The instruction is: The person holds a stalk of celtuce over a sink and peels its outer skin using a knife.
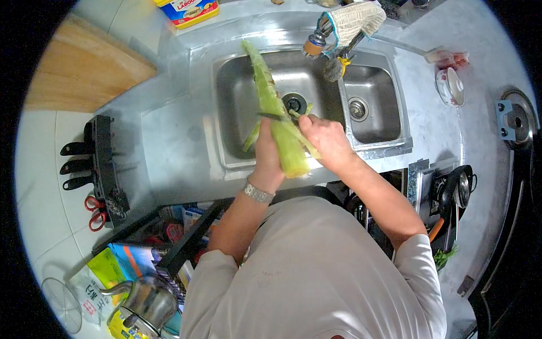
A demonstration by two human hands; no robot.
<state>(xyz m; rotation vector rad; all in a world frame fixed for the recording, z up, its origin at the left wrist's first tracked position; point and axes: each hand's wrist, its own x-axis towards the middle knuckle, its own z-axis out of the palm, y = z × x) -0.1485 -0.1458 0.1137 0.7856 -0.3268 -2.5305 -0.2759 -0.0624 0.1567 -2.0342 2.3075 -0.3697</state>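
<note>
A long pale-green celtuce stalk [292, 151] slants over the large sink basin [226, 101], its thick cut end toward my body and its narrow tip at the far side. My left hand [268, 148] is wrapped around its lower part from the left. My right hand [326, 140] is closed on a knife, whose narrow dark blade [272, 116] lies across the stalk; the handle is mostly hidden by my fingers. A loosened strip of peel [305, 141] runs along the stalk beside my right hand. Another peel strip [252, 137] hangs left of my left hand.
Beside the large basin lies a smaller basin [370, 85]. A work glove [358, 22] drapes over the faucet [314, 44]. A knife rack [104, 169] with red scissors [96, 213] is at left. At right stand a lidded white pot [450, 87] and a rack with pans [460, 189].
</note>
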